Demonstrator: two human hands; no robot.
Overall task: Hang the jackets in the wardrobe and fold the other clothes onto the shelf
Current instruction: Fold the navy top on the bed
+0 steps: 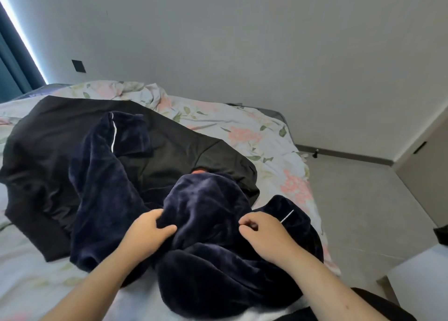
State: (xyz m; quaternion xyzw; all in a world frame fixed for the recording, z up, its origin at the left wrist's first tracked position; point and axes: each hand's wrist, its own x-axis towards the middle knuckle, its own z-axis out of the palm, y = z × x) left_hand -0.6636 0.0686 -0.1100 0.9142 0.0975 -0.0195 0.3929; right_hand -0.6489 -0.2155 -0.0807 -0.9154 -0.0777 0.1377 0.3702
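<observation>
Navy fleece, a plush garment (213,199) trimmed with thin white piping (113,136), lay rumpled across the near side of the bed (254,131), its far part draped over a black jacket (60,139) spread flat on the floral sheet. The left hand (148,228) had fingers and thumb curled into a raised fold of the fleece. The right hand (264,236) pinched the cloth just beside it, fingers tucked in. The two grips sat close together on one hump of fabric, probably so that an edge could be found and drawn taut before folding. Holding it at two points would let the limp pile be lifted and shaken square rather than dragged. The jacket beneath looked laid out ready for a hanger, so the fleece likely had to come off it first. No wardrobe or shelf could be made out for certain; a pale door (424,156) stood at the right.
</observation>
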